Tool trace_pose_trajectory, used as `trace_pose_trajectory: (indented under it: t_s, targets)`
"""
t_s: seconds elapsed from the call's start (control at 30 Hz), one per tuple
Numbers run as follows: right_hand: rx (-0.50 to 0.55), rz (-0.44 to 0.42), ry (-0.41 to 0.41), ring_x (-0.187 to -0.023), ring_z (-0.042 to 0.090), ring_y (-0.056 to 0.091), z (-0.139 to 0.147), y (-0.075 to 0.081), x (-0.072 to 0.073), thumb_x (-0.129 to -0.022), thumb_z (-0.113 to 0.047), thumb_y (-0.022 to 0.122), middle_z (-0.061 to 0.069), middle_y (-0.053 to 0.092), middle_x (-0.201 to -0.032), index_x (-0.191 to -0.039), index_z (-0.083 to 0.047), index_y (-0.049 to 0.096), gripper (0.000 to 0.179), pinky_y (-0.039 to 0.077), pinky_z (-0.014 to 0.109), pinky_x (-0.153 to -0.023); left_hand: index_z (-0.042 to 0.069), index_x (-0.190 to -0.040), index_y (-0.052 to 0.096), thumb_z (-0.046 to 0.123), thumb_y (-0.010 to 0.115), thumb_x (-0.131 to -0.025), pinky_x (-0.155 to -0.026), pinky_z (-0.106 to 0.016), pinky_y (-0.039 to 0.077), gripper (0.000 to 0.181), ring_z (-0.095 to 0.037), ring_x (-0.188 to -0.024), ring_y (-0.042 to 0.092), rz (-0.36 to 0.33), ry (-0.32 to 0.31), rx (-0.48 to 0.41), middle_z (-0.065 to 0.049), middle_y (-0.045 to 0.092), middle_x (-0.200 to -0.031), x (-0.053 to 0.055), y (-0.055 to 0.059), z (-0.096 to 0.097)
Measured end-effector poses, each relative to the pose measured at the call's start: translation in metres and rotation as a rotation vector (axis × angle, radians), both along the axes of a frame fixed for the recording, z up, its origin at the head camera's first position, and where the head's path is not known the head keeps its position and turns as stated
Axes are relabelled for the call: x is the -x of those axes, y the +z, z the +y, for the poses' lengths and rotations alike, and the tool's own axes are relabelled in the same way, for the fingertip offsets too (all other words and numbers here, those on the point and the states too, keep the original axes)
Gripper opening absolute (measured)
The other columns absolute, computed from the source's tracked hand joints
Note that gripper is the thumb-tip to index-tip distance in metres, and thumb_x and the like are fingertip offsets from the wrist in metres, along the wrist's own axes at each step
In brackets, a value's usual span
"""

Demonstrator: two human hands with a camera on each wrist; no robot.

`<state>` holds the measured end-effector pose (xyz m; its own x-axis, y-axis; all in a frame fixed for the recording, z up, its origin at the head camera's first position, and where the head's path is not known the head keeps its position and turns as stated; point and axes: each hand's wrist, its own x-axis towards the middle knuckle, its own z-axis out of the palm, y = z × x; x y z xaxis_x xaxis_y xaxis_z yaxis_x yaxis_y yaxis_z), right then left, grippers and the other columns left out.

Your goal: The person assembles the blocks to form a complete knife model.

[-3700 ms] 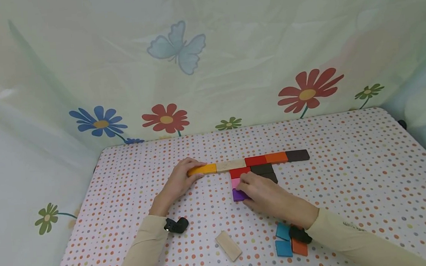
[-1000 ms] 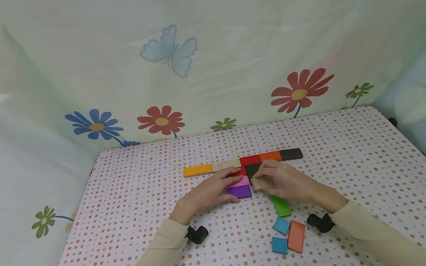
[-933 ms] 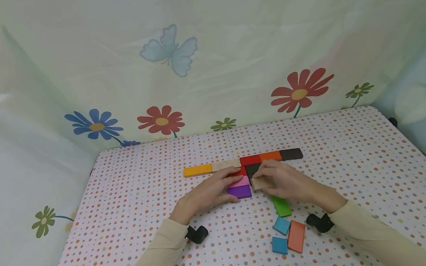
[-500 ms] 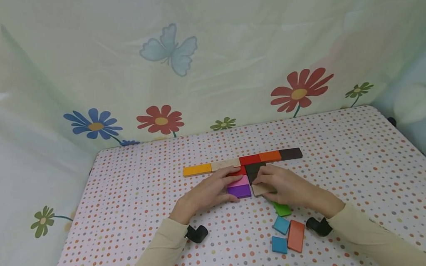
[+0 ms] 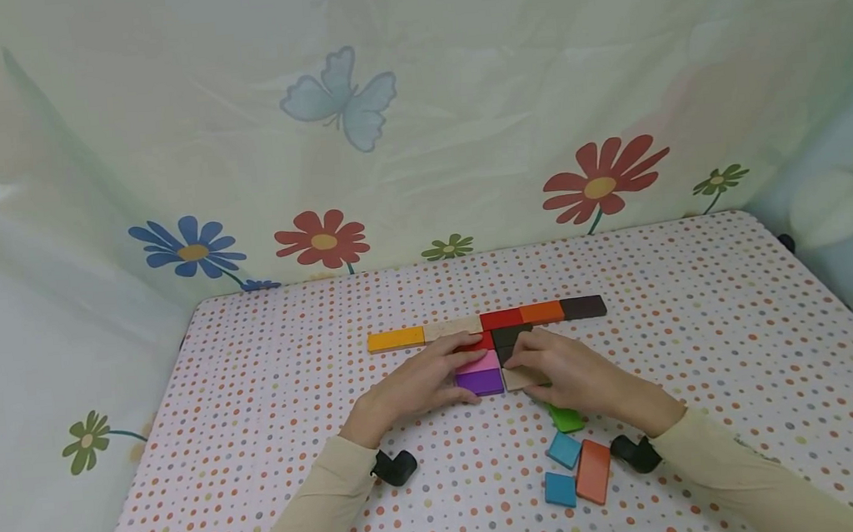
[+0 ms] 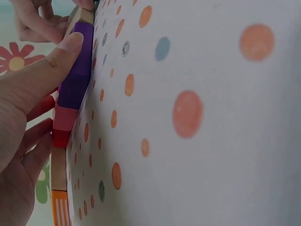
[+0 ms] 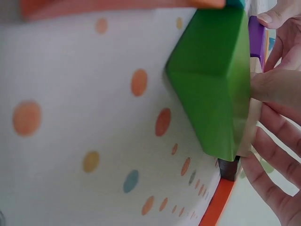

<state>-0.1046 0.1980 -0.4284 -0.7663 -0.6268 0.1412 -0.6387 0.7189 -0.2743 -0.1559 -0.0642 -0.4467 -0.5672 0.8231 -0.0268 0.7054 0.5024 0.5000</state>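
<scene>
In the head view my right hand point(image 5: 574, 375) pinches a plain wooden block point(image 5: 520, 378) lying against the purple block's point(image 5: 481, 383) right end, just below two black blocks point(image 5: 511, 337). The right wrist view has the thumb on that wooden block point(image 7: 255, 115) and the fingers along its far side. My left hand point(image 5: 413, 381) rests at the left of the stacked purple, pink point(image 5: 481, 363) and red point(image 5: 487, 340) blocks. Its thumb touches the purple block point(image 6: 81, 61) in the left wrist view, while its fingers reach over the pink and red ones.
Behind runs a row of yellow point(image 5: 396, 339), wooden point(image 5: 451, 327), red point(image 5: 502, 319), orange point(image 5: 541, 313) and black point(image 5: 583, 307) blocks. A green block point(image 5: 565, 419) sits partly under the right hand. Nearer lie two blue blocks point(image 5: 560, 489) and an orange one point(image 5: 593, 472) on the dotted tablecloth point(image 5: 279, 394).
My left hand has left the yellow block for the stack. My right hand has let go of the purple block, brought the wooden block from the front, and slid it slightly left against the purple one.
</scene>
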Motion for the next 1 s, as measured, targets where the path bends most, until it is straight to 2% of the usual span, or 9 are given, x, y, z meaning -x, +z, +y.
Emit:
trace_pose_trajectory:
  t_s: [0.23,0.43,0.5,0.6,0.73,0.87,1.0]
  targets:
    - [0.012,0.005,-0.009,-0.089,0.012,0.058,0.001,0.0,-0.002,-0.082,-0.008,0.09,-0.001,0.063,-0.101,-0.106,-0.006,0.081,0.026,0.056,0.026,-0.074,0.007,-0.154,0.052,0.038,0.076,-0.096,-0.123,-0.034,0.033,0.07,-0.022,-0.152,0.033,-0.01,-0.005,-0.001,-0.005,0.036,-0.167,0.0,0.0,0.0]
    - [0.099,-0.015,-0.013,-0.091,0.01,0.057,0.011,0.007,-0.01,-0.089,-0.005,0.084,-0.004,0.062,-0.102,-0.104,-0.012,0.08,0.017,0.056,0.028,-0.075,0.009,-0.155,0.051,0.041,0.074,-0.097,-0.122,-0.032,0.034,0.07,-0.021,-0.152,0.033,0.008,0.001,0.038,-0.004,0.035,-0.167,-0.002,0.002,0.001]
    - [0.119,-0.026,0.021,-0.092,0.01,0.058,0.017,0.011,-0.014,-0.089,-0.001,0.082,-0.004,0.063,-0.105,-0.102,-0.015,0.08,0.019,0.057,0.029,-0.077,0.01,-0.156,0.05,0.043,0.072,-0.098,-0.12,-0.032,0.037,0.07,-0.021,-0.152,0.034,0.028,0.014,0.075,-0.003,0.034,-0.168,-0.004,0.005,0.003]
    - [0.128,-0.046,0.12,-0.096,0.012,0.059,0.026,0.015,-0.02,-0.084,0.011,0.079,-0.005,0.064,-0.107,-0.1,-0.016,0.079,0.031,0.059,0.032,-0.082,0.011,-0.158,0.048,0.046,0.067,-0.101,-0.12,-0.034,0.038,0.07,-0.021,-0.15,0.038,0.085,0.019,0.115,-0.004,0.036,-0.167,-0.008,0.01,0.009]
    - [0.1,-0.099,0.215,-0.099,0.012,0.059,0.033,0.013,-0.031,-0.078,0.02,0.076,-0.008,0.065,-0.109,-0.1,-0.019,0.08,0.045,0.059,0.036,-0.086,0.011,-0.159,0.046,0.045,0.064,-0.103,-0.121,-0.035,0.036,0.067,-0.021,-0.15,0.04,0.168,-0.016,0.115,-0.006,0.037,-0.166,-0.01,0.01,0.021]
    - [0.068,-0.167,0.191,-0.104,0.014,0.057,0.037,0.009,-0.039,-0.081,0.02,0.075,-0.009,0.067,-0.113,-0.101,-0.021,0.081,0.046,0.059,0.037,-0.088,0.012,-0.158,0.047,0.043,0.062,-0.106,-0.121,-0.033,0.036,0.063,-0.021,-0.152,0.037,0.223,-0.057,0.113,-0.007,0.036,-0.167,-0.011,0.006,0.036]
    - [0.06,-0.176,0.17,-0.105,0.015,0.057,0.04,0.008,-0.041,-0.081,0.019,0.076,-0.008,0.068,-0.115,-0.101,-0.021,0.081,0.045,0.059,0.037,-0.088,0.013,-0.159,0.047,0.045,0.059,-0.106,-0.122,-0.031,0.034,0.063,-0.02,-0.156,0.031,0.239,-0.06,0.157,-0.006,0.034,-0.169,-0.012,0.003,0.046]
